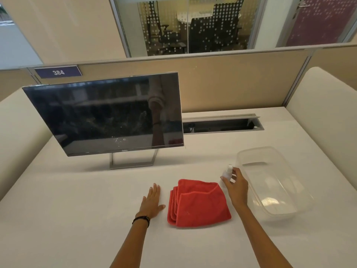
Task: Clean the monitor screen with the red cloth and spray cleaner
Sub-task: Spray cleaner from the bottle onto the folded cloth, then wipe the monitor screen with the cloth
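The red cloth (199,205) is laid folded on the white desk (77,219), and every place below is given from it. Just to its left, the left hand (151,202) is rested flat on the desk, palm down, with the fingers straight and close together and the thumb spread toward the cloth; a dark band (142,219) is worn at that wrist. Just beyond the cloth's far right corner, a small white spray bottle (227,172) is held upright in the right hand (236,187), whose fingers are curled round it. Whether the bottle is lifted off the desk cannot be told. To the cloth's right, a clear plastic container (257,148) is set. Beyond the cloth and to the left, the monitor (108,115) is stood on its stand, its dark screen marked by white specks (118,141) near the lower edge.
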Motion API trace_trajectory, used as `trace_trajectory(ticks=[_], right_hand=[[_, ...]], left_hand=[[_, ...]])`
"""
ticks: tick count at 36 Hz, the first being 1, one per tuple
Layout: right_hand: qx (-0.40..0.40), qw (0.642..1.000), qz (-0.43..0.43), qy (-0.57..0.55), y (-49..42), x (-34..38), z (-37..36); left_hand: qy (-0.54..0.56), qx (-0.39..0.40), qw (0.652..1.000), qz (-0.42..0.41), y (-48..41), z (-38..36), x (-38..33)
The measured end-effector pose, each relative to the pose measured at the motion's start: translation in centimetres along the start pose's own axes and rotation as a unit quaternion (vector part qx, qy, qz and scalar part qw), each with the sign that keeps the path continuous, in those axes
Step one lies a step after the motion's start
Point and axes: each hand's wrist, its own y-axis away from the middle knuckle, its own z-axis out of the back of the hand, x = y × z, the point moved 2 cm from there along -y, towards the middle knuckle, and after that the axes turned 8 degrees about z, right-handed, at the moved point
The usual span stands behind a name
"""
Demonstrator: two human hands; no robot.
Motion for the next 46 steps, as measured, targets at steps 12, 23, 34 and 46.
trace_trajectory(ticks=[12, 23, 34, 46], right_hand=[[0.036, 0.998, 0.0, 0.043, 1.4, 0.0, -0.1], [0.011, 0.995, -0.013, 0.103, 7.4, -1.3, -0.4], [0.077, 0.989, -0.058, 0.11, 7.5, 0.0, -0.8], [0.153, 0.975, -0.158, 0.043, 7.2, 0.6, -0.7]], left_hand=[[-0.013, 0.0, 1.0, 0.002, 0.1, 0.0, 0.1], [-0.005, -0.04, 0.999, 0.023, 0.9, 0.5, -1.1], [0.172, -0.118, 0.977, 0.049, 2.2, 1.2, -5.5], [0.288, -0.03, 0.957, 0.029, 2.3, -0.7, -5.7]])
